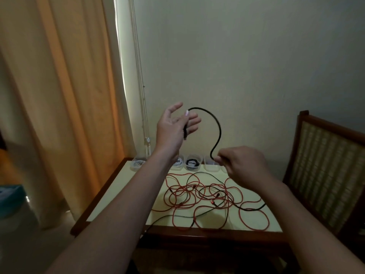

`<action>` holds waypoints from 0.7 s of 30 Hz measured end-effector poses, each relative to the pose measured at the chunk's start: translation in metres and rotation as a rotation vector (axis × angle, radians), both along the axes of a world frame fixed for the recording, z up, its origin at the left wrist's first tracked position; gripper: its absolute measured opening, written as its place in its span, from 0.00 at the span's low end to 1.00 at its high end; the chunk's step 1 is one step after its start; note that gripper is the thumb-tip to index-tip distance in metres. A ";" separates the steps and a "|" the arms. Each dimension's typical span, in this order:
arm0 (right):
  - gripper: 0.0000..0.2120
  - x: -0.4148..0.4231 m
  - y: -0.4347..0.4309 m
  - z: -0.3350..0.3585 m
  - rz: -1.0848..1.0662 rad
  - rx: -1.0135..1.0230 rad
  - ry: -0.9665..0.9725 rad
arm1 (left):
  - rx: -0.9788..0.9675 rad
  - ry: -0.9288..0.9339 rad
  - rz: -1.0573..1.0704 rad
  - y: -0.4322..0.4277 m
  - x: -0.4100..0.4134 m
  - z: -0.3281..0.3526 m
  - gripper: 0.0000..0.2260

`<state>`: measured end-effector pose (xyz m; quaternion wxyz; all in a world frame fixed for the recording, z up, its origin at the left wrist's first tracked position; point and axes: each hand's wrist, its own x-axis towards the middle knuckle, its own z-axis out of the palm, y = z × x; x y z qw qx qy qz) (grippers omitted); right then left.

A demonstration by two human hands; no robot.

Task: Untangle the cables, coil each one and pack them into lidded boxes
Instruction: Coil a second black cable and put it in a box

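Observation:
A thick black cable (218, 127) arcs in the air above the table. My left hand (171, 129) is raised, and the cable's end lies across its palm under the thumb while the fingers stay fairly straight. My right hand (243, 165) pinches the same cable lower down, between thumb and fingertips. On the cream tabletop (122, 192) lies a tangle of red cables (205, 196) with a thin dark cable (250, 209) threaded through it. Several small clear boxes stand along the table's far edge: one holds a coiled black cable (192, 163), another a white cable (137, 164).
A wooden chair (327, 155) with a woven back stands at the table's right. A beige curtain (69, 95) hangs to the left, with blind cords (145, 115) beside it. The wall is right behind the boxes. The thin dark cable hangs over the table's front edge.

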<state>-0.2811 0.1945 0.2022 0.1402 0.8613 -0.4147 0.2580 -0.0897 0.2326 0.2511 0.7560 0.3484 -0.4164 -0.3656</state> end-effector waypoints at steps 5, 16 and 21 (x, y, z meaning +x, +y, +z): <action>0.16 0.002 -0.021 -0.011 -0.103 0.091 -0.183 | 0.140 0.192 -0.127 -0.008 0.007 0.001 0.16; 0.23 0.000 -0.010 -0.013 0.324 1.126 -0.955 | 0.400 0.444 -0.357 -0.011 0.013 -0.005 0.07; 0.13 0.015 -0.005 -0.006 0.496 1.225 -1.223 | 0.413 0.534 -0.380 -0.004 0.002 -0.001 0.05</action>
